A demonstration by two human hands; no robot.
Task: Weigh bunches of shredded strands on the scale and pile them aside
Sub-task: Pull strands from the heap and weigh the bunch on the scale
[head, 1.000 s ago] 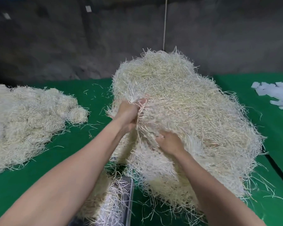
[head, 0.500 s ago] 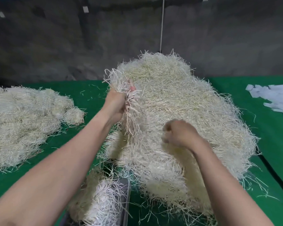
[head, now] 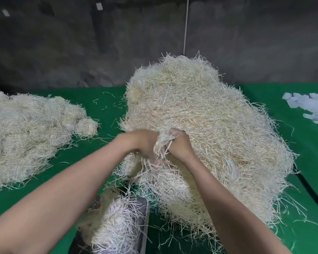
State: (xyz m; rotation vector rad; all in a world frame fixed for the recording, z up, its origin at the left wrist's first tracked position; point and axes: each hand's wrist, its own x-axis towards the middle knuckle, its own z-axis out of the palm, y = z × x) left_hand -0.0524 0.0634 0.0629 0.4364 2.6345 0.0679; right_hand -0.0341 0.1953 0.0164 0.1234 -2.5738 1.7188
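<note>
A big heap of pale shredded strands (head: 209, 129) fills the middle of the green table. My left hand (head: 141, 142) and my right hand (head: 180, 143) meet at its near face, both gripping one small bunch of strands (head: 162, 143) that hangs between them; the left hand is motion-blurred. Below them a grey scale (head: 144, 220) sits at the table's near edge with a bunch of strands (head: 114, 222) lying on its platform, which hides most of it.
A lower pile of strand bunches (head: 31, 136) lies on the left of the green cloth (head: 99, 99). White paper pieces (head: 312, 107) sit at the far right. A dark wall rises behind the table. Loose strands litter the cloth.
My left hand came down from the heap's upper left edge and my right hand moved left; the two hands now meet and hold one bunch together.
</note>
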